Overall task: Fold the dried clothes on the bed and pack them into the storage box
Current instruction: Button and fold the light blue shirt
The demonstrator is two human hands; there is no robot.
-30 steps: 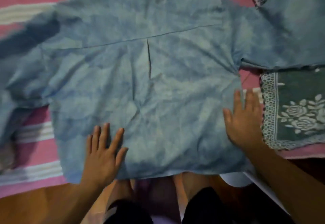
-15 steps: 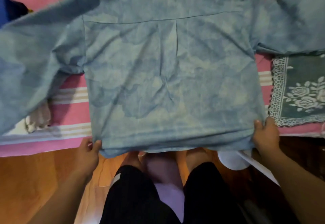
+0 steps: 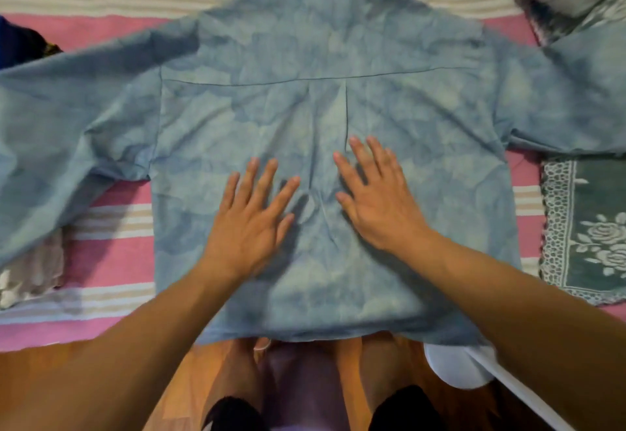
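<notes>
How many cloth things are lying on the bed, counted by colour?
Light blue: 1, the shirt, with the left hand and right hand flat on it.
Dark blue: 1, the bundle at the far left edge.
Green: 1, the rose-patterned cloth.
Cream: 1, the crumpled cloth under the sleeve.
Total: 4

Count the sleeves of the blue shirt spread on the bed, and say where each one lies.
2. The left sleeve stretches out to the left edge of the picture; the right sleeve stretches to the right edge. Both ends run out of view.
</notes>
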